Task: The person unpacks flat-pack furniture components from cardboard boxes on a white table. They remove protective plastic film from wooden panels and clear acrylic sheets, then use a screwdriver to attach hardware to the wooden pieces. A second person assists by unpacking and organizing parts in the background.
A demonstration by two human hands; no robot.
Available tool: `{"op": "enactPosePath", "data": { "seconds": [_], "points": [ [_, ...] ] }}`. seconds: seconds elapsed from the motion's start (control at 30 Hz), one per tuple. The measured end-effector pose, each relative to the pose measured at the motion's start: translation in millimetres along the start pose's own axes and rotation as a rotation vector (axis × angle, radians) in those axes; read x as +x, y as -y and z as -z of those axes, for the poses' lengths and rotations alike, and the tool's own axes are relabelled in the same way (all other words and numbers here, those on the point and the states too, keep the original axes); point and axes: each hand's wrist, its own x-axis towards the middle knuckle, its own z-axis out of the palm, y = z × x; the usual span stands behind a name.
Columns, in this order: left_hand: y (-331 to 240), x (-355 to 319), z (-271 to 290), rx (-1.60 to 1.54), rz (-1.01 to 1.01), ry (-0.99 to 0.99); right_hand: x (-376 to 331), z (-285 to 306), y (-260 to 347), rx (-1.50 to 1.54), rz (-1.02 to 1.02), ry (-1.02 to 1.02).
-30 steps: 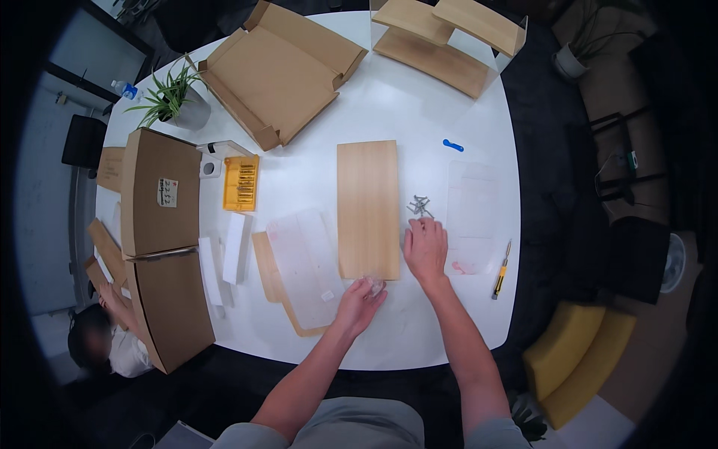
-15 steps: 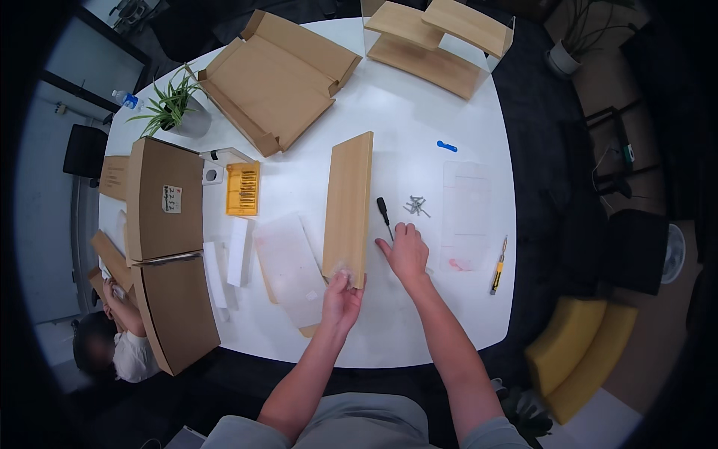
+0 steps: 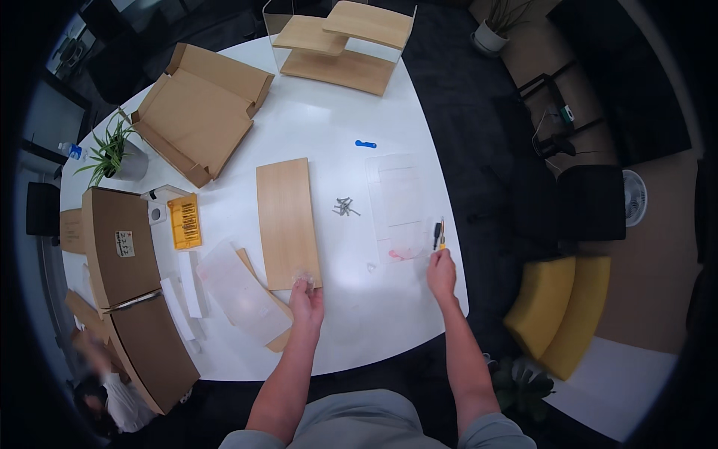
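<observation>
A pale wooden board [image 3: 284, 224] lies lengthwise before me. At its near end my left hand [image 3: 305, 303] grips the edge, thumb on top against a small clear plastic piece [image 3: 303, 277]. By the table's right edge my right hand [image 3: 443, 273] is closed around the lower part of a black-handled screwdriver [image 3: 437, 235]. A yellow-handled screwdriver [image 3: 443, 241] sits right beside it, its lower end covered by the fingers; whether it is gripped too is unclear. Several screws [image 3: 344, 206] lie in a pile right of the board. A clear panel [image 3: 396, 202] rests left of the screwdrivers.
A wooden shelf unit with clear sides [image 3: 336, 63] and an opened cardboard box [image 3: 198, 112] stand at the back. Leftward are a yellow bit case [image 3: 185, 221], white strips [image 3: 193, 284], brown cartons [image 3: 123, 247] and a potted plant [image 3: 123, 157]. A person [image 3: 123, 400] is at lower left.
My right hand has moved right to the table edge, and the black-handled screwdriver has gone with it, beside the yellow one. The board now lies flatter. The whole view has shifted.
</observation>
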Motion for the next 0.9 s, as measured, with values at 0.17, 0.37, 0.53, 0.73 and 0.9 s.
{"op": "enactPosePath", "data": {
  "seconds": [0.17,0.37,0.53,0.73,0.9],
  "points": [
    [-6,1,10,0.402,0.008,-0.034,45,30,12,-0.130,0.104,-0.012],
    [-50,-42,-10,0.635,-0.003,-0.146,33,-27,190,-0.035,0.494,0.300],
    [-163,-49,-16,0.185,-0.211,0.191,-76,-98,304,0.085,0.821,0.617],
    [-291,-18,22,0.496,-0.369,0.135,-195,-180,380,0.094,0.829,0.827],
    [-372,3,53,0.708,-0.509,-0.095,-227,-243,463,0.037,0.581,0.678]
  ]
}}
